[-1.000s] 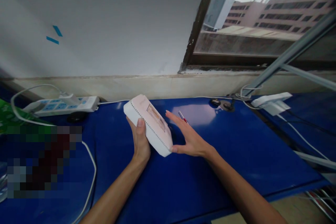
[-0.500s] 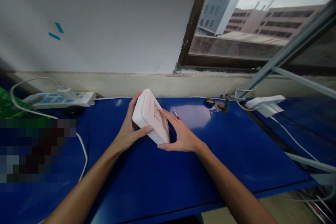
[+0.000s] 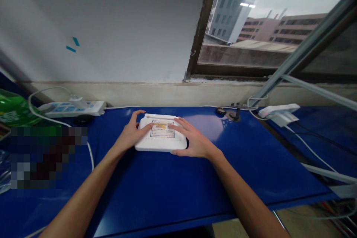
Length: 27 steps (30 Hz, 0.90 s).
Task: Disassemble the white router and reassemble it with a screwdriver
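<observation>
A flat white plastic device (image 3: pixel 161 144) bearing a yellow-and-blue printed label (image 3: pixel 162 129) lay level on a glossy deep-blue counter (image 3: pixel 223 182), centred between a person's forearms in the head camera's view. The left hand (image 3: pixel 129 132) and the right hand (image 3: pixel 195 143) rested on it palms down, fingers spread wide and fingertips on the top face to either side of the label, neither hand closing around it. The thin moulded body appeared light and stiff, though its smooth plastic looked liable to slide on the shiny counter; its two short sides seemed the surest place to take hold. A slim raised bar (image 3: pixel 160 116) ran along its far edge. To the left lay a white power strip with blue sockets (image 3: pixel 71 108), a looping white cable (image 3: pixel 89 148) and a green plastic bottle (image 3: pixel 13 108), beside a pixelated patch (image 3: pixel 47 156) that hid whatever lay there. Beyond the device stood two small black fittings (image 3: pixel 228 114); to the right sat a white plug adapter (image 3: pixel 279 113). A grey metal strut (image 3: pixel 306 59) slanted across a dark-framed window (image 3: pixel 242 26) set in a white wall (image 3: pixel 111 26).
</observation>
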### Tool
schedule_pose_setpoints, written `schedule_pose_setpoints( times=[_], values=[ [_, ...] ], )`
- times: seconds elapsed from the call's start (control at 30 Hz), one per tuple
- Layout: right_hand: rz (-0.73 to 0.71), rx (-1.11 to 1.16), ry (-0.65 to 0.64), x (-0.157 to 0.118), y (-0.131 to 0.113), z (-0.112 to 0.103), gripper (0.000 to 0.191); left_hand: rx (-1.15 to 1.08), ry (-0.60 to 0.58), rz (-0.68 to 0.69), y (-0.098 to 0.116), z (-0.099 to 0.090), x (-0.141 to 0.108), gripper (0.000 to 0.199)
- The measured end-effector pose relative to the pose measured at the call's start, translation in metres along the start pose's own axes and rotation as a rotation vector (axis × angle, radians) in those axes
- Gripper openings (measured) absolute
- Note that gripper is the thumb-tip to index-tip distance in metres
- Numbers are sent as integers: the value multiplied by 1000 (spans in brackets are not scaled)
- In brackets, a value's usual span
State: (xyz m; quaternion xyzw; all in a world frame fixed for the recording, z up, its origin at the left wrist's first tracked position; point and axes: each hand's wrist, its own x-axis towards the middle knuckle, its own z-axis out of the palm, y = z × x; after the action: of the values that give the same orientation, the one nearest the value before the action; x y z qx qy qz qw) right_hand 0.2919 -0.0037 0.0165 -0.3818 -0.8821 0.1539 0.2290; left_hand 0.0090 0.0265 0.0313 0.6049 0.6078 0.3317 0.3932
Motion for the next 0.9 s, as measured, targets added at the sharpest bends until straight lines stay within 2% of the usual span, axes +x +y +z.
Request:
schedule_pose_setpoints(
  times=[0.1, 0.2, 0.27, 0.37, 0.5, 0.7, 0.77, 0.83, 0.9],
  values=[
    [2, -22, -11, 0, 0, -2, 96, 274, 71, 107, 0, -7, -1, 60],
    [-14, -57, -14, 1, 2, -2, 93, 396, 104, 178, 0, -13, -4, 53],
    [-18, -83, -14, 0, 3, -2, 92, 459, 111, 173, 0, -13, -5, 51],
    [10, -112, -26, 0, 4, -4, 89, 595, 133, 153, 1, -6, -7, 49],
    [34, -116, -53, -1, 5, -3, 88, 754, 190, 203, 5, 7, -11, 43],
    [48, -87, -24, -1, 7, 0, 89, 824, 220, 222, 5, 11, -12, 41],
    [78, -43, 42, -1, 8, -1, 73, 822, 250, 264, 4, 10, -12, 41],
    [150, -17, 192, 0, 10, -3, 49, 807, 256, 367, 4, 9, -11, 41],
    [248, -36, 342, 0, 13, -6, 33, 781, 217, 503, 5, 9, -10, 39]
  ],
)
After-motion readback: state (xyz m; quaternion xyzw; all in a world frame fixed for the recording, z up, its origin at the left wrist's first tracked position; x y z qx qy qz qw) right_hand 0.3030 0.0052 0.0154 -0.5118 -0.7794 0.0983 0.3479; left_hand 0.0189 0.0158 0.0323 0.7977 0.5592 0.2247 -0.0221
